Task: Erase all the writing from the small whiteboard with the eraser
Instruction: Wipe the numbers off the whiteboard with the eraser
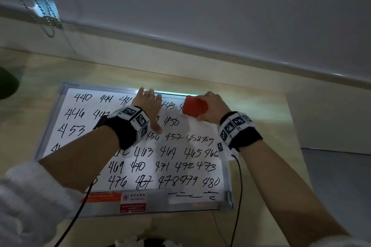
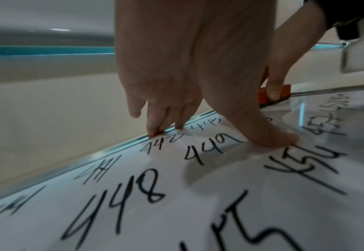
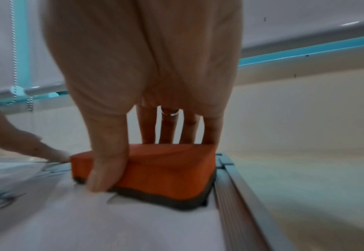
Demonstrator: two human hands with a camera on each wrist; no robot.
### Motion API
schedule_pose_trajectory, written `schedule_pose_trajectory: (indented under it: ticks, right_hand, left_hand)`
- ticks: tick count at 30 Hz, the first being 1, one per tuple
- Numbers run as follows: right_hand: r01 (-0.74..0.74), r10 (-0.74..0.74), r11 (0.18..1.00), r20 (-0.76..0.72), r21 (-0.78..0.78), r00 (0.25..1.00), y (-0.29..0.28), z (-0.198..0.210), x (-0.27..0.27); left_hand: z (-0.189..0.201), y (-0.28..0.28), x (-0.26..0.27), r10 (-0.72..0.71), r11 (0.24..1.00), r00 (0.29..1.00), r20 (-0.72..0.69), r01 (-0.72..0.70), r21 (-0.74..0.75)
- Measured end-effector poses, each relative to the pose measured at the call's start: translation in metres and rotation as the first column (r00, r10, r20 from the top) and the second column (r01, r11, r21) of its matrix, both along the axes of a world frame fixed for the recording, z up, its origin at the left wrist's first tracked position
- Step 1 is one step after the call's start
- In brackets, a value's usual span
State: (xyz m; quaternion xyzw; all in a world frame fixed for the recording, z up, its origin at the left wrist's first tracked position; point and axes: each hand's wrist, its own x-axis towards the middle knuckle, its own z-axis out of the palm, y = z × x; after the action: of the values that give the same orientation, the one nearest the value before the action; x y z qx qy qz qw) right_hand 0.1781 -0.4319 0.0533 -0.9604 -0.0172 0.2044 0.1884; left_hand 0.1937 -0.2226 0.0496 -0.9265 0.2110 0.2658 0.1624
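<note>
The small whiteboard (image 1: 202,128) lies flat on a wooden table, covered with rows of black handwritten numbers from 440 to 480. My right hand (image 1: 210,106) grips a red eraser (image 1: 194,107) at the board's top right; the patch just below it is wiped blank. Up close, the eraser (image 3: 166,169) sits flat on the board beside the metal frame (image 3: 237,203), thumb (image 3: 105,163) on its near side and fingers behind. My left hand (image 1: 149,104) presses on the top middle with straight fingers; its fingertips (image 2: 153,131) reach the top frame and its thumb (image 2: 269,137) lies flat on the board.
The table (image 1: 277,118) extends right of the board, with grey floor (image 1: 341,186) beyond. A green object (image 1: 6,84) sits at the far left. Blind chains (image 1: 40,6) hang at the back left. Black cables (image 1: 239,186) trail from both wrists. A red label (image 1: 132,200) marks the board's lower edge.
</note>
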Motion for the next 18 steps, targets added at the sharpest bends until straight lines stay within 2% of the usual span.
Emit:
schedule_pose_trajectory:
  ticks: [2, 5, 7, 9, 13, 18]
  right_hand:
    - [-0.003, 0.003, 1.0, 0.009, 0.024, 1.0, 0.002, -0.001, -0.01]
    - [-0.126, 0.129, 0.991, -0.074, 0.049, 0.989, 0.001, -0.002, -0.044]
    - [-0.19, 0.194, 0.981, -0.119, 0.042, 0.974, -0.001, 0.0, -0.049]
    - [-0.163, 0.164, 0.986, -0.084, 0.013, 0.983, -0.003, 0.004, -0.032]
    - [-0.006, 0.007, 1.0, -0.013, 0.015, 1.0, 0.002, 0.004, -0.014]
    - [-0.146, 0.148, 0.989, -0.109, 0.021, 0.983, -0.001, 0.0, -0.065]
  left_hand:
    - [0.0, 0.0, 0.0, 0.009, 1.0, 1.0, -0.004, -0.009, -0.002]
    - [0.0, -0.001, 0.0, 0.011, 1.0, 1.0, -0.003, -0.011, 0.002]
    - [0.0, -0.002, -0.001, 0.01, 1.0, 1.0, -0.006, -0.01, 0.004]
    - [0.0, -0.002, 0.0, 0.011, 1.0, 1.0, -0.009, -0.011, 0.007]
    - [0.0, -0.002, -0.002, 0.02, 1.0, 1.0, -0.008, -0.019, 0.012]
    - [0.0, -0.003, -0.003, 0.004, 0.999, 1.0, 0.011, -0.004, 0.037]
